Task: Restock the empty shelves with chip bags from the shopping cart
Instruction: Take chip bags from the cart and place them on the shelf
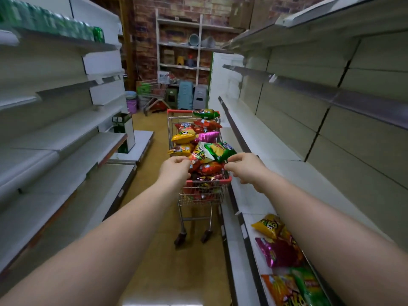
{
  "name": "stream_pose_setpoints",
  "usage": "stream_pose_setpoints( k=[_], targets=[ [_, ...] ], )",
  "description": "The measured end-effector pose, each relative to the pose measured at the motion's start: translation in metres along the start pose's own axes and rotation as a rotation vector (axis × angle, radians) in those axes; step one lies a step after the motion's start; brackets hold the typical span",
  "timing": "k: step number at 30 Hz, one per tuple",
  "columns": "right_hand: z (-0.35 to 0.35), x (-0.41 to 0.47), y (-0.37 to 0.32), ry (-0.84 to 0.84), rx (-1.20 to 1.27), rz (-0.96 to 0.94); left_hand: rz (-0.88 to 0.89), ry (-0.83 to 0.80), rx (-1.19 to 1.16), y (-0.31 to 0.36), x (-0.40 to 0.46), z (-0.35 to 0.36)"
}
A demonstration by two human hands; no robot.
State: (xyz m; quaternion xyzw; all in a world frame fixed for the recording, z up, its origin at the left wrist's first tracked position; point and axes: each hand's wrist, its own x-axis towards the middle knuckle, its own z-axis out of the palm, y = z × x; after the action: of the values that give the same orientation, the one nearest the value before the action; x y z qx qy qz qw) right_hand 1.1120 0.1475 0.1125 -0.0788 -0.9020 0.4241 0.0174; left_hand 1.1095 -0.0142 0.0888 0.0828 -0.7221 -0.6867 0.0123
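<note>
A red-rimmed wire shopping cart stands in the aisle ahead, heaped with colourful chip bags. My left hand pinches the edge of a red and yellow chip bag at the near end of the heap. My right hand pinches the corner of a green chip bag beside it. On the low right shelf lie a yellow bag, a magenta bag, an orange bag and a green bag.
White shelving runs along the right side, bare above the low shelf. Shelves on the left are bare except green cans on top. A second cart, buckets and stools crowd the far end by a brick wall.
</note>
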Motion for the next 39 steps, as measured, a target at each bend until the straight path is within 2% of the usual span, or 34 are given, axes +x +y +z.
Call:
stream_pose_setpoints(
  k=[6, 15, 24, 31, 35, 39],
  targets=[
    [0.003, 0.106, 0.027, 0.002, 0.060, 0.062, -0.026, -0.047, 0.029, -0.013, 0.093, 0.037],
    [0.005, 0.287, 0.069, -0.043, 0.122, 0.135, -0.052, -0.111, 0.082, -0.019, 0.254, 0.131],
    [0.026, 0.426, 0.091, -0.053, 0.209, 0.272, -0.113, -0.182, 0.185, -0.028, 0.390, 0.172],
    [0.050, 0.519, 0.112, 0.022, 0.266, 0.437, -0.126, -0.398, 0.273, -0.038, 0.503, 0.206],
    [0.061, 0.563, 0.128, 0.060, 0.247, 0.521, -0.119, -0.466, 0.355, -0.046, 0.556, 0.226],
    [0.076, 0.589, 0.148, 0.109, 0.199, 0.605, -0.062, -0.538, 0.526, -0.062, 0.593, 0.244]
  ],
)
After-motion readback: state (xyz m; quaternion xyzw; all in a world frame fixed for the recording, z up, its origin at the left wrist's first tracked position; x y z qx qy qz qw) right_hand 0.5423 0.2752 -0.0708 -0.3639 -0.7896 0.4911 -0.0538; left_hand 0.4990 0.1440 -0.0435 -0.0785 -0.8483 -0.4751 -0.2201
